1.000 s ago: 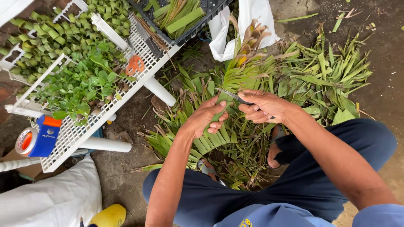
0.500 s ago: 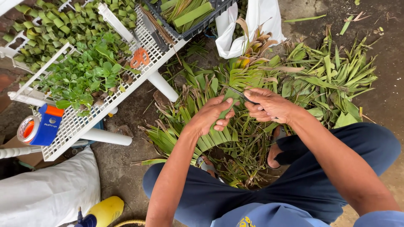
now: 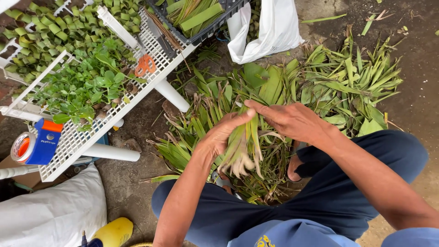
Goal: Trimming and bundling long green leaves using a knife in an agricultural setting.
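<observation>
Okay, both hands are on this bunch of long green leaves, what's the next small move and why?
Probably peel one leaf off the top of the leaf bunch. The left hand grips the bunch with its pale base ends pointing down toward the lap, and the right hand rests with its fingers at the upper tip. No blade shows in either hand, so separating by hand looks likeliest.

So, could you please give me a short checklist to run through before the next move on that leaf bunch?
1. Left hand grips the leaf bunch: ok.
2. Right hand rests at the bunch's top: ok.
3. Pale base ends of the bunch point toward the person, in view: ok.
4. Knife in the right hand: cannot tell, no blade shows.
5. Orange-handled scissors lie on the white rack, away from both hands: ok.
6. Feet clear of the work: cannot tell, the leaf pile covers much of the ground.
</observation>
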